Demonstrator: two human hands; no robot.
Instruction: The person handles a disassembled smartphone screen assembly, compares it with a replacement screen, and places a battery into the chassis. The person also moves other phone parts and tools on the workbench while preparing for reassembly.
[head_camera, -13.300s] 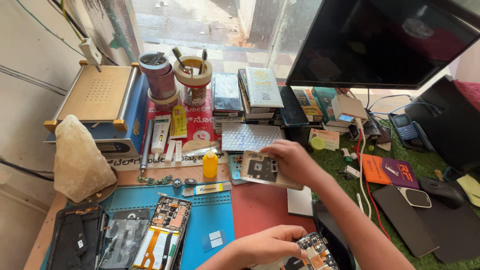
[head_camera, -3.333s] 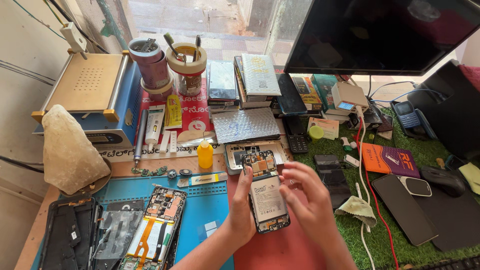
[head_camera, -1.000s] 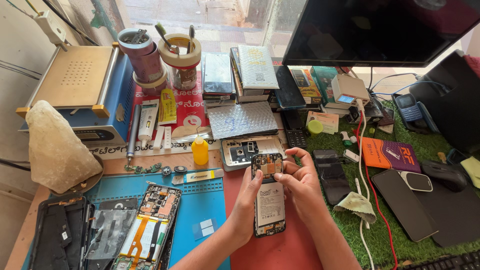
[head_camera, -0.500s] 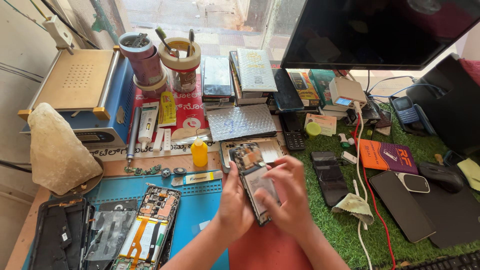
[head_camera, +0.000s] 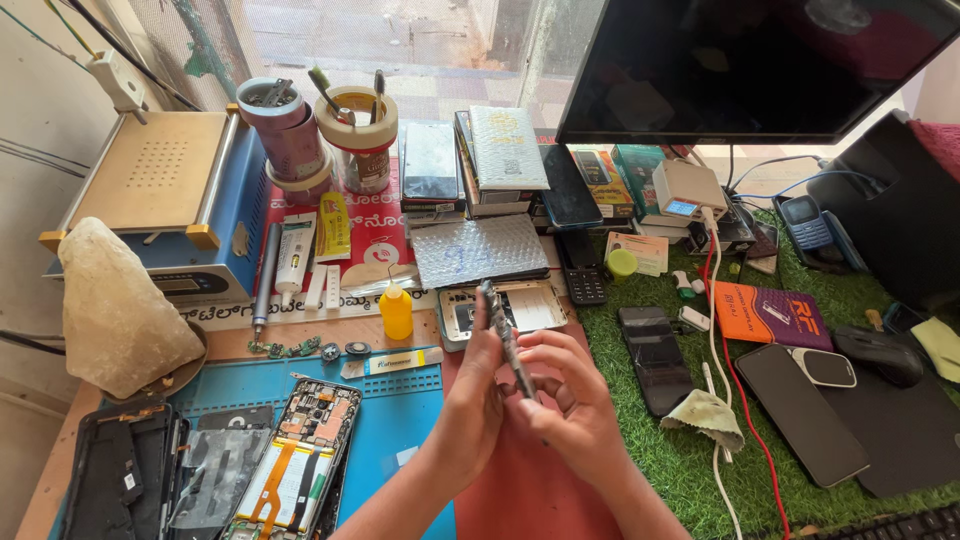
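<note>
Half a second ago the opened phone lay flatter between the hands with its inner side facing up; now it is turned on edge, so only its thin side shows, slanting from upper left to lower right above the red mat (head_camera: 520, 490). Largest in view, the dark monitor (head_camera: 760, 65) fills the upper right, and the blue and tan heating machine (head_camera: 165, 195) stands at the far left with a pale lumpy stone (head_camera: 120, 310) in front of it. A patch of green artificial turf (head_camera: 680, 460) covers the right of the bench, bearing a black phone (head_camera: 655, 358), an orange booklet (head_camera: 765, 313) and a crumpled cloth (head_camera: 705, 415). On the blue work mat (head_camera: 400, 420) lies another opened handset (head_camera: 300, 460) with its orange flex cables exposed. Behind the hands a silver phone frame (head_camera: 535, 305) rests flat, and a small yellow bottle (head_camera: 396, 312) stands just to its left. The left hand (head_camera: 475, 400) is closed on the near long edge of the phone (head_camera: 505, 335), thumb and fingers pinching it; the right hand (head_camera: 575, 395) grips its lower end from the other side, fingers curled around it. Both hands touch the phone and nearly meet each other at its lower end, well in front of the silver frame.
</note>
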